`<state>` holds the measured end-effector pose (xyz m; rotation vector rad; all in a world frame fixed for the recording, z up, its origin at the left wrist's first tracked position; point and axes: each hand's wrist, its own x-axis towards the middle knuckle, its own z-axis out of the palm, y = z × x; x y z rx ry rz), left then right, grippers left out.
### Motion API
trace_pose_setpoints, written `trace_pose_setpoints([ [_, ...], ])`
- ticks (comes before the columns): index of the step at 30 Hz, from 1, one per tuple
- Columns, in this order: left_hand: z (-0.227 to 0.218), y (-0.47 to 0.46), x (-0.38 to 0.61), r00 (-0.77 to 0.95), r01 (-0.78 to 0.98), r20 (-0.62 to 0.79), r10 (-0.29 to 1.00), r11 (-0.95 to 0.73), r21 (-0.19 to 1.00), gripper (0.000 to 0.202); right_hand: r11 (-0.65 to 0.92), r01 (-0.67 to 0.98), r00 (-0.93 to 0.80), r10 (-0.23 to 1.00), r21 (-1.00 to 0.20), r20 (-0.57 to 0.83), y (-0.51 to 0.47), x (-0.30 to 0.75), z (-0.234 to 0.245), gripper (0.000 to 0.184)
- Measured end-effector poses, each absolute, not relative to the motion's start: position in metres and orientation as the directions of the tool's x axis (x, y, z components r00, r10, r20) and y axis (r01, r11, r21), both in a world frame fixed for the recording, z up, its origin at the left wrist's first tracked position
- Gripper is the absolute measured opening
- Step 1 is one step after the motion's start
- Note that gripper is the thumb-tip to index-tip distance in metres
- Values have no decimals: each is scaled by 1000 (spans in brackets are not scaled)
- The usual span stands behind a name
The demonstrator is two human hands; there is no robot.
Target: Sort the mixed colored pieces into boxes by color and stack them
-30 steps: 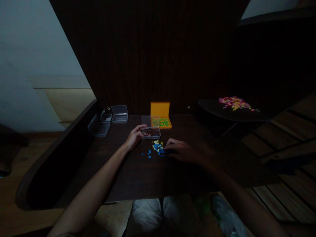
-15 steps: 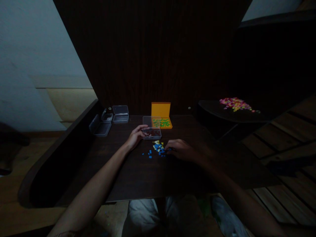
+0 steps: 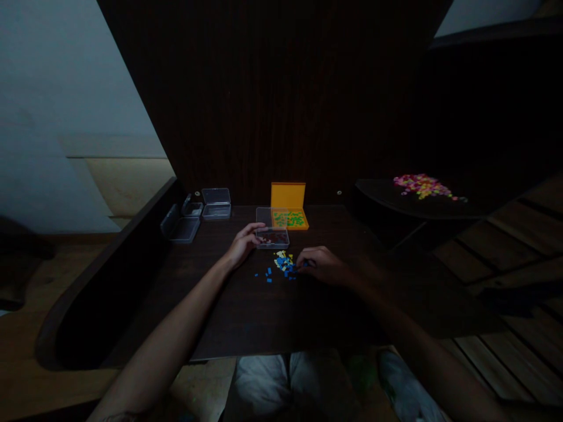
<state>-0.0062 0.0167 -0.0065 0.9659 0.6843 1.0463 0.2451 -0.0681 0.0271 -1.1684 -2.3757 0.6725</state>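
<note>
My left hand (image 3: 243,243) grips the left side of a clear plastic box (image 3: 278,239) whose lid stands open. A few small, dark reddish pieces seem to lie inside it. In front of the box is a small pile of blue and pale yellow pieces (image 3: 284,262), with some loose blue pieces (image 3: 269,275) to its left. At the pile's right edge, my right hand (image 3: 321,265) has its fingers curled down and pressed together among the pieces. Whatever sits between those fingertips is too small and dark to make out.
Behind the clear box stands an open orange case (image 3: 289,193) with green pieces inside. Open clear boxes (image 3: 217,210) line the back left of the dark table (image 3: 246,322). Colourful beads (image 3: 423,185) are heaped on a raised corner shelf (image 3: 373,190) at right.
The whole view has shifted slightly, moving everything a little to the right. Both hands keep nearly the same places; the right fingers stay at the pile's edge.
</note>
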Motion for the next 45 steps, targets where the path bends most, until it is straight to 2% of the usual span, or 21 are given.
trace_pose_setpoints([
  [5, -5, 16, -5, 367, -405, -27, 930, 186, 895, 50, 416, 600, -489, 867, -683, 97, -67, 247, 35, 9],
  [9, -3, 15, -5, 367, -406, -35, 929, 194, 893, 50, 297, 558, -395, 916, -775, 66, -62, 248, 39, 19],
  [13, -2, 14, -5, 371, -390, -26, 928, 181, 903, 49, 274, 484, -325, 938, -831, 120, -46, 239, 46, 24],
  [16, -2, 14, -5, 380, -387, -21, 925, 180, 904, 50, 283, 429, -310, 938, -858, 154, -27, 225, 49, 22],
  [22, 0, 12, -4, 387, -390, -22, 922, 185, 902, 49, 193, 339, -326, 942, -921, 78, 5, 204, 43, 14],
  [26, 1, 11, -4, 389, -389, -16, 921, 180, 903, 49, 197, 432, -305, 950, -880, 63, 10, 204, 39, 9],
  [34, -2, 13, -5, 394, -390, -10, 919, 177, 904, 48, 365, 623, -356, 920, -692, 165, 2, 206, 49, 12],
  [41, -4, 14, -6, 394, -384, 4, 919, 160, 909, 49, 498, 658, -412, 866, -564, 284, -15, 222, 63, 16],
  [45, -4, 15, -6, 391, -382, -2, 920, 164, 910, 50, 532, 645, -530, 828, -549, 180, -33, 241, 60, 14],
])
